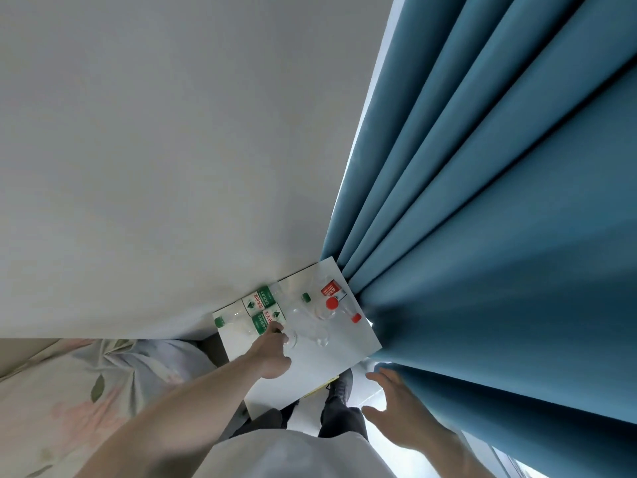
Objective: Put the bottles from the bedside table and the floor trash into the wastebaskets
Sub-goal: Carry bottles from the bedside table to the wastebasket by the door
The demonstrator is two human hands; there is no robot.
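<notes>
At the corner between the pale wall (155, 150) and the blue curtain (499, 236) stands the white bedside table (344, 350), seen from above. Its far edge is against the wall and its right edge touches the curtain folds, so those two sides are closed. The near edge faces the person, whose dark shoe (341, 388) stands just beside the near corner. On the left side a bed with a flowered cover (86, 384) comes close to the table, with only a narrow dark gap between them.

Several clear plastic bottles lie on the table top. Two green-label bottles (263, 310) lie side by side near the far left edge, one with its green cap (219, 321) at the left edge. A loose green cap (306, 298) lies in the middle. A red-label bottle (330, 289) lies near the far right corner, and two red caps (332, 303) of other clear bottles are close to the right edge.

The left hand (272, 353) reaches over the near half of the table, its fingers curled around the clear body of a bottle beside the green labels. The right hand (393, 401) hangs free, away from the table, in the gap between the near corner and the curtain, fingers spread and holding nothing.
</notes>
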